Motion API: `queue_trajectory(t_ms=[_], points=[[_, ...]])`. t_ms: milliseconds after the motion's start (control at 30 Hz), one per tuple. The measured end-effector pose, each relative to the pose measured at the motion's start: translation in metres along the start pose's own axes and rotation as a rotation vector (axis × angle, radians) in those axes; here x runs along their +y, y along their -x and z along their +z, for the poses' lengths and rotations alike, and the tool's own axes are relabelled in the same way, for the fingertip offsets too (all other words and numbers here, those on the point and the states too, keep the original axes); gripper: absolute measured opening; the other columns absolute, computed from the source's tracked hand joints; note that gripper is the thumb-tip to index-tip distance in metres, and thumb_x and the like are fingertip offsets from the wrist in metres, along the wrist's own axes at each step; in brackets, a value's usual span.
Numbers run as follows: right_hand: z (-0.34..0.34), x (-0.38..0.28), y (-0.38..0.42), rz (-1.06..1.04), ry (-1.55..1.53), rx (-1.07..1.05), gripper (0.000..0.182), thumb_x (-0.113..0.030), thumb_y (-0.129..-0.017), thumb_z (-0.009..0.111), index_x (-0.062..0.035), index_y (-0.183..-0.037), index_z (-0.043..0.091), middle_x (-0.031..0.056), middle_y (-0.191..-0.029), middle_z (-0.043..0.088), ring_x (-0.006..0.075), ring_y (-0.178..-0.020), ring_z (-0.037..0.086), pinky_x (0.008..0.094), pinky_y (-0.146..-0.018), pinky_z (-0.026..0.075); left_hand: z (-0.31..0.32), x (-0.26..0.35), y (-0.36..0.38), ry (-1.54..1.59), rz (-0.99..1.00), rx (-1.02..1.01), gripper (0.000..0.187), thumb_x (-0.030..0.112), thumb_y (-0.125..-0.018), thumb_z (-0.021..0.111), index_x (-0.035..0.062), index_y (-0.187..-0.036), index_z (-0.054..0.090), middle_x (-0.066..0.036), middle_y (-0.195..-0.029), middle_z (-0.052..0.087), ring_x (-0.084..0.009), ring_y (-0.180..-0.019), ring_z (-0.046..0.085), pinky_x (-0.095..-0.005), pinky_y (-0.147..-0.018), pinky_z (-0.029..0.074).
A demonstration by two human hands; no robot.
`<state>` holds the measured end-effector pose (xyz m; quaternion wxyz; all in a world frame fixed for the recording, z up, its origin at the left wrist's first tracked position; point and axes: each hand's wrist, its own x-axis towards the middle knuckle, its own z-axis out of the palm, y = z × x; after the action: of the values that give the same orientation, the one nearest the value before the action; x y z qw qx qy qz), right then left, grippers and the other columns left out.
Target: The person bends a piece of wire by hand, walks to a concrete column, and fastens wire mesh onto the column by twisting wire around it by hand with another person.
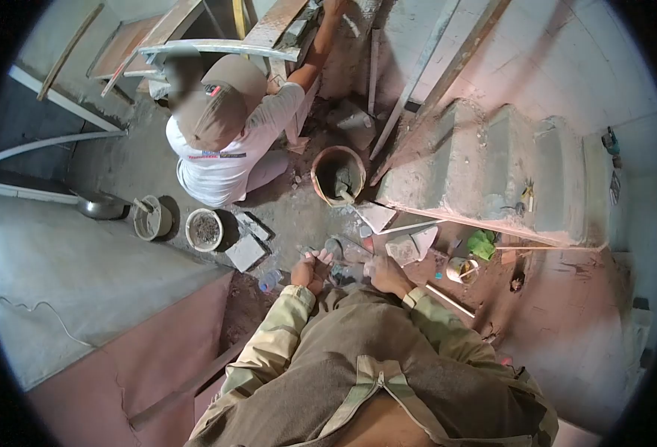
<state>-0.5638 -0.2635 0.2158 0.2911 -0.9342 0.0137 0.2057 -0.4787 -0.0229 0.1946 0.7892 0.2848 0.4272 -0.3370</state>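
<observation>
My left hand [311, 271] is turned palm up in front of my body, its fingers slightly bent and apart, with nothing plainly in it. A short way to the right, my right hand [388, 276] is closed. A greyish, flat shape [354, 251] like a trowel blade reaches from it toward the left hand, but I cannot make out what it is. Beside my left hand a clear plastic bottle [270, 280] lies on the floor. White tile pieces [412, 247] lie beyond my right hand.
A co-worker in a cap and white shirt [216, 160] crouches ahead, an arm reaching up to a plank frame [220, 49]. A mortar bucket [315, 179], smaller buckets [166, 226] and cut tiles [245, 253] stand or lie around. Concrete stairs [447, 175] rise at right, with leaning poles [436, 82].
</observation>
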Motion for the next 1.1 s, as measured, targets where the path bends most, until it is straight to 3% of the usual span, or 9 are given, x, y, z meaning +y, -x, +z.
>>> queue_trajectory(t_ms=[100, 133, 300, 367, 500, 667, 833, 900, 1100], points=[[-0.054, -0.054, 0.015, 0.144, -0.162, -0.093, 0.023, -0.020, -0.091, 0.059, -0.0042, -0.092, 0.075, 0.0166, -0.089, 0.072, 0.0417, -0.090, 0.067, 0.0468, -0.080, 0.053, -0.004, 0.000, -0.004, 0.008, -0.064, 0.058, 0.024, 0.021, -0.109, 0.041, 0.0033, -0.123, 0.050, -0.017, -0.135, 0.060, -0.0375, -0.119, 0.062, -0.0534, -0.103, 0.051], [-0.042, -0.049, 0.013, 0.062, -0.166, 0.095, 0.020, -0.014, -0.091, 0.060, -0.0046, -0.100, 0.075, 0.0161, -0.086, 0.073, 0.0343, -0.082, 0.070, 0.0407, -0.074, 0.054, -0.005, 0.005, -0.005, 0.109, -0.141, 0.081, 0.022, 0.019, -0.109, 0.040, 0.0036, -0.119, 0.052, -0.019, -0.132, 0.062, -0.0373, -0.118, 0.063, -0.0533, -0.102, 0.052], [-0.101, -0.090, 0.008, 0.263, -0.664, -0.013, 0.020, -0.008, -0.092, 0.062, -0.0005, -0.109, 0.069, 0.0114, -0.085, 0.073, 0.0152, -0.076, 0.072, 0.0283, -0.072, 0.056, -0.006, 0.007, -0.008, 0.013, -0.225, 0.023, 0.023, 0.012, -0.108, 0.039, -0.0001, -0.106, 0.058, -0.022, -0.127, 0.064, -0.0388, -0.120, 0.062, -0.0546, -0.105, 0.051], [-0.098, -0.090, 0.001, -0.124, -1.018, 0.105, 0.020, -0.006, -0.095, 0.061, 0.0044, -0.111, 0.065, 0.0130, -0.090, 0.074, 0.0176, -0.081, 0.073, 0.0291, -0.076, 0.058, -0.007, 0.010, -0.012, -0.119, -0.295, -0.070, 0.023, 0.015, -0.108, 0.043, -0.0007, -0.112, 0.059, -0.022, -0.127, 0.065, -0.0364, -0.120, 0.063, -0.0528, -0.104, 0.052], [-0.118, -0.124, -0.011, -0.155, -1.331, 0.055, 0.019, -0.008, -0.099, 0.060, 0.0070, -0.110, 0.064, 0.0147, -0.091, 0.074, 0.0186, -0.085, 0.073, 0.0294, -0.077, 0.058, 0.016, 0.027, 0.009, -0.178, -0.346, -0.277, 0.020, 0.020, -0.107, 0.049, 0.0055, -0.117, 0.059, -0.017, -0.124, 0.067, -0.0299, -0.115, 0.066, -0.0481, -0.100, 0.054], [-0.138, -0.138, -0.036, -0.185, -0.762, 0.422, 0.019, -0.015, -0.101, 0.061, 0.0002, -0.096, 0.072, 0.0080, -0.089, 0.073, 0.0131, -0.078, 0.066, 0.0264, -0.072, 0.052, 0.041, 0.041, 0.027, -0.241, -0.314, -0.331, 0.023, 0.021, -0.107, 0.049, 0.0036, -0.119, 0.057, -0.016, -0.125, 0.067, -0.0298, -0.116, 0.066, -0.0464, -0.102, 0.053], [-0.145, -0.161, -0.062, -0.389, -0.959, 0.417, 0.020, -0.017, -0.101, 0.062, -0.0003, -0.097, 0.073, 0.0078, -0.100, 0.071, 0.0120, -0.087, 0.064, 0.0261, -0.076, 0.052, 0.068, 0.043, 0.030, -0.171, -0.319, -0.414, 0.026, 0.019, -0.107, 0.048, 0.0039, -0.127, 0.056, -0.015, -0.130, 0.063, -0.0296, -0.120, 0.062, -0.0460, -0.109, 0.048], [-0.147, -0.171, -0.065, -0.284, -0.994, 0.184, 0.022, -0.018, -0.101, 0.061, 0.0013, -0.093, 0.071, 0.0071, -0.095, 0.071, 0.0120, -0.085, 0.065, 0.0265, -0.076, 0.052, 0.069, 0.042, 0.016, -0.145, -0.297, -0.529, 0.029, 0.023, -0.106, 0.051, 0.0044, -0.127, 0.055, -0.016, -0.127, 0.064, -0.0297, -0.119, 0.062, -0.0446, -0.107, 0.050], [-0.169, -0.177, -0.111, -0.178, -1.127, 0.331, 0.016, -0.012, -0.103, 0.057, 0.0005, -0.098, 0.066, 0.0022, -0.072, 0.062, 0.0082, -0.063, 0.057, 0.0233, -0.058, 0.048, 0.094, 0.082, 0.027, -0.262, -0.248, -0.663, 0.045, 0.040, -0.102, 0.058, 0.0014, -0.126, 0.056, -0.018, -0.119, 0.068, -0.0304, -0.111, 0.067, -0.0429, -0.099, 0.053]])
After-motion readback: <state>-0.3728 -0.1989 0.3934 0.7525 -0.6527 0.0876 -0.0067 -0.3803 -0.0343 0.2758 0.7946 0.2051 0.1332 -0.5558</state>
